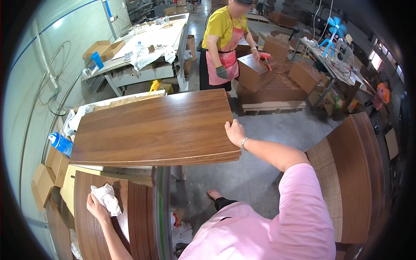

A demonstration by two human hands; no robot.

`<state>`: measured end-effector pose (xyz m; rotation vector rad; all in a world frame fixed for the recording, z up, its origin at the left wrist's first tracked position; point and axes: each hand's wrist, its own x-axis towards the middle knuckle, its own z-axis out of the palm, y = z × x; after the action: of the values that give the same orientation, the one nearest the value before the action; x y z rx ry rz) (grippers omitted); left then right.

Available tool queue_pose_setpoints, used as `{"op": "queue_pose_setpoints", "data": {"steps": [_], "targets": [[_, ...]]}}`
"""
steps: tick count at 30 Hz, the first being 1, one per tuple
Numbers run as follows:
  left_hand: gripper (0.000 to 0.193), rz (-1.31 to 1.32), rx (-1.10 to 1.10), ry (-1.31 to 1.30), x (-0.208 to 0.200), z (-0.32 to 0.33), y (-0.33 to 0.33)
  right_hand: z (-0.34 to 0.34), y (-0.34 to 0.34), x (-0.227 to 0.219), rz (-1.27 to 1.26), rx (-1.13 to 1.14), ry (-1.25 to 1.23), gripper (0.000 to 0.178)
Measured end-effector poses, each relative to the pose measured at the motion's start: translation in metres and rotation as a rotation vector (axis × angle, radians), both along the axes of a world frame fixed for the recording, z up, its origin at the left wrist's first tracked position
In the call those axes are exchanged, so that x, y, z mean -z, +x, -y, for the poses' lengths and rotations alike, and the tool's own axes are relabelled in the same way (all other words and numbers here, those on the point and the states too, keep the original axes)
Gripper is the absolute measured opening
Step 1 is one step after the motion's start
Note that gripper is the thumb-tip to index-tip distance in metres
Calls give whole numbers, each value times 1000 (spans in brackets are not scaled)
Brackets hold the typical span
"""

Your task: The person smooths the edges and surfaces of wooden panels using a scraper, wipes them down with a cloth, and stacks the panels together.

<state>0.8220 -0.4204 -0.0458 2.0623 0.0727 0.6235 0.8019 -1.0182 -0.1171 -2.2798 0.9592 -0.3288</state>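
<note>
My left hand point(98, 209) is closed on a crumpled white cloth point(107, 199). Under it lies a brown wood-grain panel point(88, 190), on a stack whose layered edges show at the right. Ahead, a large wood-grain board point(151, 128) tops a pile of several boards on the bench. My right hand point(235, 132) grips this board's right edge, with its fingers curled over the side; the thumb's underside is hidden.
A blue bottle point(60, 144) and open cardboard boxes point(48, 177) sit at left. More stacked panels point(346, 173) stand at right. Across the aisle, a co-worker point(223, 47) in a pink apron works beside brown boxes point(255, 71). A cluttered white table point(160, 37) is behind.
</note>
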Motion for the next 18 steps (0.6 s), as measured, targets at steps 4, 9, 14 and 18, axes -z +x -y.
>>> {"op": "queue_pose_setpoints", "data": {"steps": [4, 9, 14, 18], "targets": [[33, -8, -31, 7, -2, 4, -2, 2, 0, 1, 3, 3, -20, 46], [32, -7, -4, -35, 1, 2, -1, 5, 1, 6, 6, 1, -26, 47], [32, -20, -28, 22, -4, 6, -3, 3, 1, 0, -11, 4, -12, 48], [31, -12, -29, -25, -6, 10, -3, 3, 4, 3, -16, 11, -23, 48]]}}
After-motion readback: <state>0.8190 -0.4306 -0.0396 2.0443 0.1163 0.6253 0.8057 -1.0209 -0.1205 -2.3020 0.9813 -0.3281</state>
